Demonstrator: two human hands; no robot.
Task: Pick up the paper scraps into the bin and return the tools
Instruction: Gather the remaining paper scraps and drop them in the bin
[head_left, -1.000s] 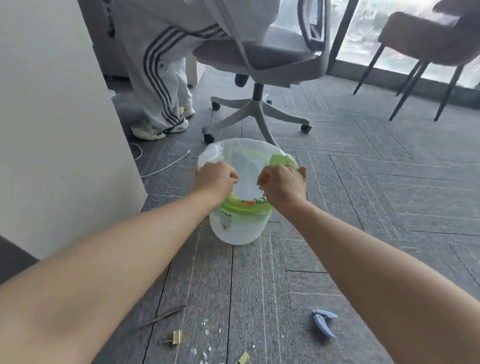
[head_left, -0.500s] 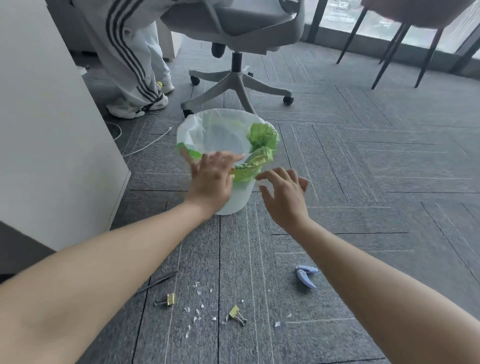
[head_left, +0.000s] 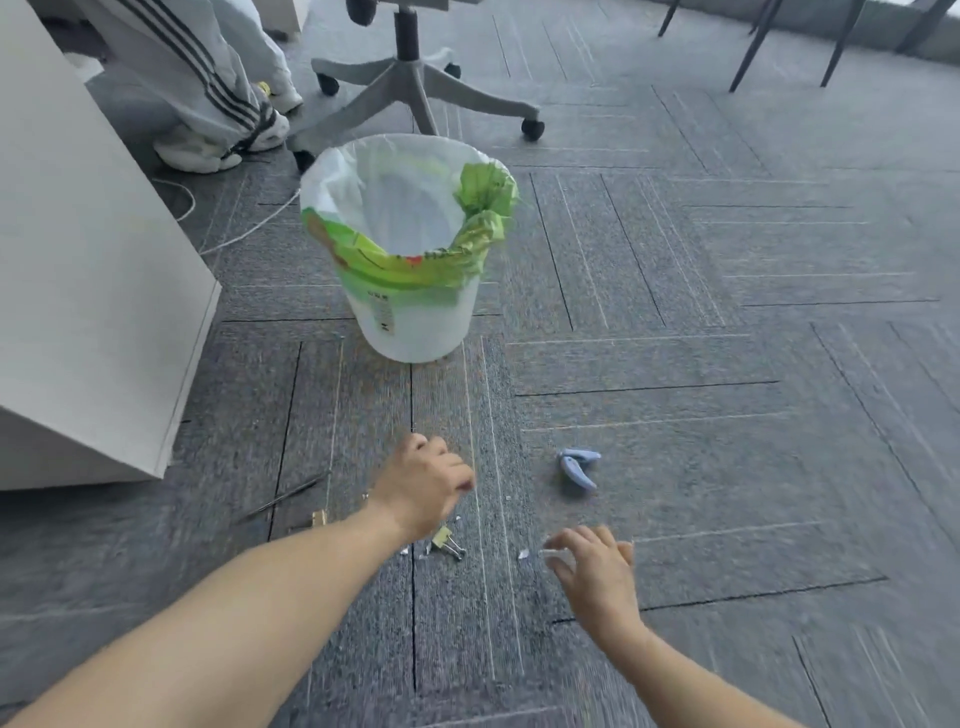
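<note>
So down at the bottom you've got two bare arms reaching over grey carpet (head_left: 675, 467); the right hand (head_left: 597, 571) sits low with fingers spread and loose, nothing in it, fingertips just beside a small white paper scrap (head_left: 523, 554); the left hand (head_left: 423, 486) is a bit further out, curled up loosely, knuckles up, and it's too blurry to say if anything's pinched inside.

Between and under the hands there's a little scatter of paper bits (head_left: 415, 552) plus a gold binder clip (head_left: 447, 540) lying right by the left wrist; a second gold clip (head_left: 318, 517) peeks out on the left side of that forearm, and near it a thin dark metal tool (head_left: 283, 499), tweezers maybe, lies at a slant; off to the right of the left hand, a small blue tool (head_left: 577, 467), looks like a folded plastic thing, sits on its own.

Further back the bin (head_left: 415, 322) stands upright, white with a white-and-green bag (head_left: 415, 265) draped over the rim, well apart from both hands; a white cabinet (head_left: 78, 291) is on the left; behind the bin, an office chair base (head_left: 410, 88) and someone's striped trouser legs (head_left: 192, 78).
</note>
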